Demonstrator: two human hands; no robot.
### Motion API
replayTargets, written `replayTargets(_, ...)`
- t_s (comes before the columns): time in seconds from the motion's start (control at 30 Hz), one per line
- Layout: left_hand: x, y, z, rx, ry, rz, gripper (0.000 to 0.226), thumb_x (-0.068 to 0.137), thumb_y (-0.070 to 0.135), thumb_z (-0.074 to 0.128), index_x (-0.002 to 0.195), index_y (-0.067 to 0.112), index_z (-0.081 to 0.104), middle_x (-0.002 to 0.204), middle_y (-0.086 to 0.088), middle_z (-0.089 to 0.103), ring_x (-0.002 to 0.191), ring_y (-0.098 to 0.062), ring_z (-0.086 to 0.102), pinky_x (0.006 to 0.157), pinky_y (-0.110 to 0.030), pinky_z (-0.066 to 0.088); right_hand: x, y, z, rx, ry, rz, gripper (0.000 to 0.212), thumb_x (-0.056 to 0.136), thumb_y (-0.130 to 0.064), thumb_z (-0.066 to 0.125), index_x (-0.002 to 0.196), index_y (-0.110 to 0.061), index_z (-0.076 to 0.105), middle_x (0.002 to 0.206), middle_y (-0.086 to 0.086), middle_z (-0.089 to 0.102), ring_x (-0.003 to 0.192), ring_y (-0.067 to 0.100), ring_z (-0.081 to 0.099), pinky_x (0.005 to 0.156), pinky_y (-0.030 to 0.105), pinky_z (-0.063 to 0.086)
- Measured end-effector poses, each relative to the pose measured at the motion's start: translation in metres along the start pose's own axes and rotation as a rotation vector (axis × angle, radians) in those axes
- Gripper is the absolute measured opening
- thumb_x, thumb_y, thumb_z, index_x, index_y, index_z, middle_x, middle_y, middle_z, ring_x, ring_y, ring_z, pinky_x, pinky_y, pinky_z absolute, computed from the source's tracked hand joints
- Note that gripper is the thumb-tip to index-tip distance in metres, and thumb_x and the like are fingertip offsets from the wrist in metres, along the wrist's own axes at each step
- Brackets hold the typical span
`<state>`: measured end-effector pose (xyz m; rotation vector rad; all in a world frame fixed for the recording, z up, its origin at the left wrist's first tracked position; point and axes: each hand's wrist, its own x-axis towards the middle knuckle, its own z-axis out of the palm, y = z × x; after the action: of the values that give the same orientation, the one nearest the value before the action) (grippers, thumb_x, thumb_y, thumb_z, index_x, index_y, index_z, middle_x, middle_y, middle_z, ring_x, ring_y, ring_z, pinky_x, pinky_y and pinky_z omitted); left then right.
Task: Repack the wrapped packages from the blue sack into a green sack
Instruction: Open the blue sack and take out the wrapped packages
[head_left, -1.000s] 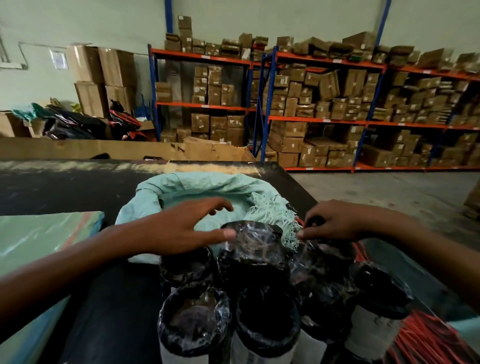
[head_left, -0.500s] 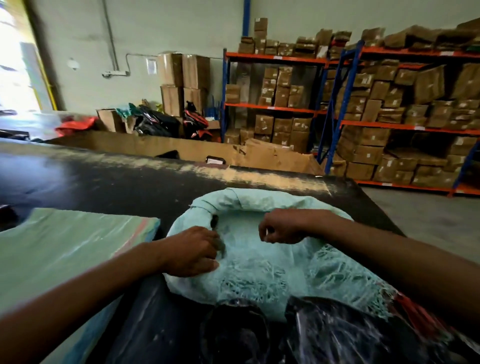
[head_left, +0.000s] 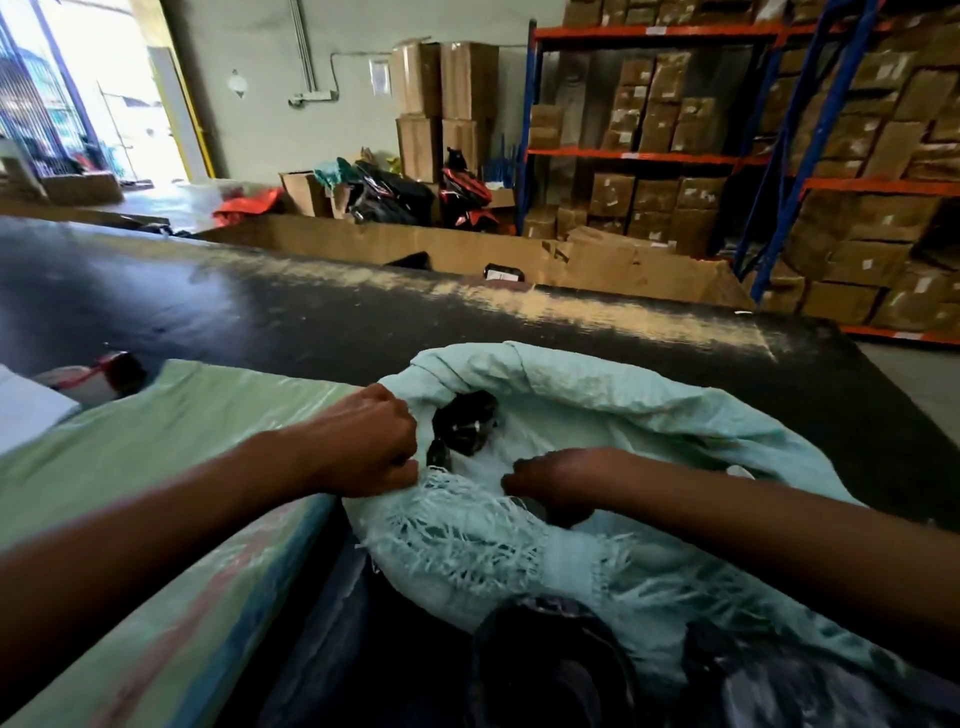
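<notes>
A pale green woven sack lies open on the black table, its frayed rim toward me. My left hand is closed on the near left rim of the sack. My right hand reaches into the mouth, fingers curled on a dark wrapped package; the grip is partly hidden. Another black plastic-wrapped package lies inside the sack between my hands. More wrapped packages stand blurred at the bottom edge.
A folded green sack with a red stripe lies flat at the left. A white paper and a small red-and-white object sit beyond it. Cardboard boxes and blue-orange shelving fill the background.
The view has swung left and down. My hands left the standing packages and moved to the sack's mouth; the left hand now grips the rim and the right hand has dropped lower inside.
</notes>
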<state>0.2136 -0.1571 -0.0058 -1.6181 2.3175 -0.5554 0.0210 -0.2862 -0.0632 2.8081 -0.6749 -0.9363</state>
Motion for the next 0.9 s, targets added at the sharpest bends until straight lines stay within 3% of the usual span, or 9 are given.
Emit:
replayTargets(0.13,0.014,0.005,-0.006,0.013,0.013,-0.004,0.044,0.093,0.044,0.038,0.077,0.014,0.066,0.091,0.0,0.067,0.091,-0.021,0.06,0.099,-0.03,0.03,-0.021,0.035,0.013,-0.135,0.069,0.18,0.038,0.084,-0.015,0.066,0.121,-0.011,0.056,0.126,0.011,0.057,0.115,0.027,0.057,0.082,0.032,0.045)
replayTargets(0.23,0.033,0.016,-0.013,-0.029,0.059,0.035,0.05,0.096,0.048,0.036,0.08,0.011,0.065,0.094,-0.001,0.067,0.089,-0.023,0.061,0.098,-0.03,0.032,-0.038,0.07,0.021,-0.072,0.161,0.317,0.029,0.095,-0.016,0.044,0.116,-0.004,0.062,0.123,0.014,0.06,0.12,0.029,0.051,0.099,0.035,0.035)
replayTargets(0.37,0.059,0.03,-0.016,-0.255,0.101,0.109,0.028,0.087,0.03,0.053,0.068,0.011,0.062,0.108,-0.004,0.066,0.082,-0.021,0.06,0.066,-0.023,0.031,-0.05,0.098,0.018,0.041,0.076,0.384,0.017,0.086,-0.013,0.058,0.101,-0.008,0.065,0.108,0.009,0.068,0.095,0.025,0.065,0.09,0.033,0.053)
replayTargets(0.4,0.066,0.033,-0.015,-0.312,0.087,0.111,0.021,0.083,0.027,0.054,0.067,0.014,0.058,0.104,-0.006,0.066,0.08,-0.022,0.06,0.064,-0.028,0.036,-0.048,0.099,0.015,0.083,0.099,0.359,0.018,0.086,-0.012,0.056,0.101,-0.008,0.064,0.107,0.011,0.067,0.094,0.027,0.065,0.086,0.036,0.054)
replayTargets(0.47,0.078,0.039,-0.011,-0.378,0.036,0.036,0.014,0.086,0.029,0.053,0.085,0.016,0.059,0.099,-0.008,0.065,0.086,-0.028,0.061,0.07,-0.036,0.047,-0.043,0.095,0.0,0.129,0.246,0.255,0.033,0.089,-0.01,0.051,0.12,-0.012,0.06,0.12,0.013,0.062,0.102,0.03,0.062,0.085,0.038,0.051)
replayTargets(0.57,0.091,0.039,0.0,-0.38,-0.026,-0.128,0.03,0.091,0.04,0.052,0.112,0.019,0.056,0.11,-0.009,0.064,0.103,-0.031,0.06,0.081,-0.041,0.049,-0.027,0.081,-0.018,0.194,0.41,0.112,0.039,0.09,-0.006,0.046,0.126,-0.017,0.056,0.117,0.012,0.063,0.094,0.027,0.061,0.081,0.036,0.052)
replayTargets(0.67,0.096,0.043,0.015,-0.291,-0.128,-0.177,0.054,0.082,0.056,0.056,0.124,0.023,0.048,0.118,-0.008,0.06,0.107,-0.031,0.059,0.08,-0.038,0.044,-0.006,0.067,-0.022,0.167,0.391,0.055,0.028,0.094,-0.02,0.048,0.12,-0.014,0.058,0.115,0.013,0.064,0.1,0.03,0.061,0.084,0.039,0.051)
replayTargets(0.77,0.099,0.053,0.028,-0.236,-0.157,-0.189,0.054,0.087,0.044,0.054,0.131,0.017,0.04,0.123,-0.013,0.051,0.106,-0.034,0.058,0.077,-0.039,0.041,0.014,0.064,-0.012,0.129,0.379,0.109,0.044,0.094,-0.034,0.051,0.133,-0.014,0.045,0.131,0.016,0.055,0.116,0.033,0.055,0.095,0.042,0.047)
replayTargets(0.9,0.101,0.059,0.029,-0.186,-0.131,-0.184,0.049,0.091,0.036,0.051,0.134,0.016,0.038,0.128,-0.016,0.043,0.107,-0.036,0.056,0.082,-0.042,0.042,0.028,0.062,0.001,0.186,0.419,0.192,0.059,0.093,-0.034,0.053,0.14,-0.011,0.028,0.139,0.026,0.039,0.125,0.04,0.044,0.098,0.045,0.043)
